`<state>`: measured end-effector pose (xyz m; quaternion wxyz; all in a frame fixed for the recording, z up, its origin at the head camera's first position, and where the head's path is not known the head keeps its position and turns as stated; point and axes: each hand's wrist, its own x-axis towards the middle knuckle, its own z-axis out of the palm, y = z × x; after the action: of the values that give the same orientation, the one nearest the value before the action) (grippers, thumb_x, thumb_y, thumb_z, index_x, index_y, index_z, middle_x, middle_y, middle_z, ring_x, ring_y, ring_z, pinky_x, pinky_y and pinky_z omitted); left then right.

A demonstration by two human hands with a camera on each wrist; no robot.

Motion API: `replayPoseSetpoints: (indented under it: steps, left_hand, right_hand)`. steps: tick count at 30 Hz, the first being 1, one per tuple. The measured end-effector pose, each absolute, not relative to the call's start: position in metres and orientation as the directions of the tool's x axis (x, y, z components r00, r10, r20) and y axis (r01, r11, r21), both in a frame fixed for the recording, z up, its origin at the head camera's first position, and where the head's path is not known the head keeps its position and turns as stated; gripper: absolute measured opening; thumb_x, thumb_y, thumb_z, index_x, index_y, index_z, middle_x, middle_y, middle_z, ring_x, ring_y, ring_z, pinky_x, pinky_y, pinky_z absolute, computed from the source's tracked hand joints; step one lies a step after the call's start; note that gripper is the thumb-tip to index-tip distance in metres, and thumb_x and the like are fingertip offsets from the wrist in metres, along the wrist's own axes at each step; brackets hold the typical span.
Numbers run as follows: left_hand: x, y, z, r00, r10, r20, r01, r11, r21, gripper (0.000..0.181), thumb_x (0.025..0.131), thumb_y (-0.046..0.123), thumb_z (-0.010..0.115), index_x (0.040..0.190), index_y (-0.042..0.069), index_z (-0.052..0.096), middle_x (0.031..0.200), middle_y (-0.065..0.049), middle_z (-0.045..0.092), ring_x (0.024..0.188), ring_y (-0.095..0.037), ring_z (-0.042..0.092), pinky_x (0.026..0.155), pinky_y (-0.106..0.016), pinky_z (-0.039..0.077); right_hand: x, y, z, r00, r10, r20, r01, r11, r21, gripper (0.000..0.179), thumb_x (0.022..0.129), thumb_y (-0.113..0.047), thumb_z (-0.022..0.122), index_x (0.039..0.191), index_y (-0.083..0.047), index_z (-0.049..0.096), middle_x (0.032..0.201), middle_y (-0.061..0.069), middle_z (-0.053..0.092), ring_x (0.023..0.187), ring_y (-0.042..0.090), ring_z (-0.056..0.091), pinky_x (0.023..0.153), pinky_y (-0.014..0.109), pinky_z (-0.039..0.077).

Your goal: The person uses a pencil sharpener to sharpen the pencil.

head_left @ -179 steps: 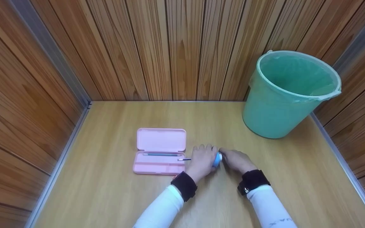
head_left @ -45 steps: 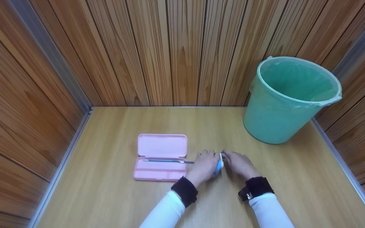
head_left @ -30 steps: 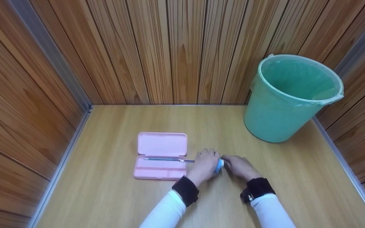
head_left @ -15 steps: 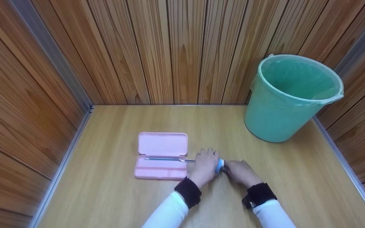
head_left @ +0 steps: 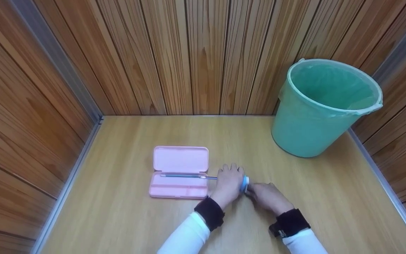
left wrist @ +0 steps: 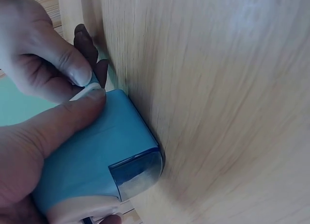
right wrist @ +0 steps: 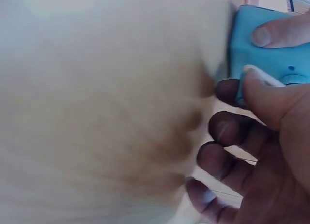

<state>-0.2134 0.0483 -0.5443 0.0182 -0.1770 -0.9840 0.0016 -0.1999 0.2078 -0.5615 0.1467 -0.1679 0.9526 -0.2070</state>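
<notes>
My left hand (head_left: 228, 183) grips a blue crank pencil sharpener (left wrist: 101, 146) from above, with its thumb along the body in the left wrist view. A dark pencil (head_left: 210, 177) sticks out of the sharpener's left side toward the pink pencil case (head_left: 180, 158). On the other side, my right hand (head_left: 269, 198) pinches the knob of the white crank handle (right wrist: 265, 77) between thumb and forefinger. Its other fingers (right wrist: 218, 161) are loosely bent beside the table. The sharpener's clear shavings drawer (left wrist: 140, 175) shows in the left wrist view.
The pencil case lies open, its lid folded back, with a blue-green pencil (head_left: 180, 175) in its upper compartment. A green lined bin (head_left: 305, 130) stands at the back right. Wood-panelled walls (head_left: 203, 60) enclose the table (head_left: 125, 211) at the back and sides.
My right hand has swung the crank round, moving from the far side of the sharpener down toward me. The left hand keeps holding the sharpener in nearly the same spot.
</notes>
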Motion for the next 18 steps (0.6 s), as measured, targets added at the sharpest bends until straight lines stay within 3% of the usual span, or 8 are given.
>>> replayPoseSetpoints:
  steps: [2,4,6,12,18]
  left_hand:
    - [-0.214,0.049,-0.544,-0.94,0.338,0.046,0.338,0.941,-0.017,0.034,0.083,0.02,0.08,0.114,0.016,0.066,0.104,-0.005,0.065,0.092,-0.024,0.061,0.074,-0.034,0.053]
    - [-0.214,0.05,-0.544,-0.944,0.327,0.051,0.326,0.945,-0.023,0.03,0.084,0.018,0.078,0.112,0.016,0.066,0.103,-0.004,0.065,0.092,-0.023,0.061,0.072,-0.034,0.052]
    - [-0.213,0.051,-0.543,-0.946,0.321,0.054,0.32,0.947,-0.024,0.029,0.085,0.017,0.077,0.112,0.016,0.066,0.103,-0.004,0.065,0.092,-0.023,0.061,0.073,-0.034,0.052]
    - [-0.213,0.053,-0.544,-0.949,0.314,0.017,0.314,0.949,-0.007,0.031,0.085,0.017,0.077,0.115,0.016,0.066,0.106,-0.004,0.066,0.094,-0.023,0.06,0.076,-0.035,0.052]
    - [-0.215,0.054,-0.543,-0.955,0.296,-0.008,0.296,0.955,-0.009,0.03,0.089,0.015,0.073,0.118,0.017,0.066,0.107,-0.004,0.065,0.095,-0.024,0.059,0.077,-0.035,0.052]
  right_hand:
    - [-0.199,0.206,-0.558,-0.889,-0.438,-0.129,-0.356,0.842,-0.405,0.014,0.101,-0.017,0.064,0.092,-0.015,0.074,0.084,0.0,0.072,0.08,0.025,0.068,0.085,0.052,0.054]
    - [-0.198,0.205,-0.556,-0.867,-0.496,-0.048,-0.451,0.821,-0.35,0.016,0.096,-0.012,0.069,0.08,-0.015,0.07,0.07,-0.006,0.061,0.062,0.016,0.055,0.064,0.038,0.051]
    - [-0.197,0.205,-0.553,-0.856,-0.518,-0.008,-0.488,0.811,-0.323,0.014,0.094,-0.01,0.072,0.081,-0.014,0.072,0.067,-0.008,0.057,0.058,0.01,0.046,0.055,0.03,0.043]
    - [-0.192,0.208,-0.548,-0.854,-0.518,-0.038,-0.473,0.807,-0.354,0.009,0.095,-0.011,0.071,0.088,-0.012,0.076,0.067,-0.01,0.056,0.058,0.007,0.045,0.056,0.026,0.041]
    - [-0.186,0.213,-0.539,-0.847,-0.532,0.008,-0.484,0.766,-0.423,0.005,0.093,-0.01,0.072,0.091,-0.012,0.076,0.074,-0.008,0.063,0.065,0.007,0.054,0.063,0.028,0.048]
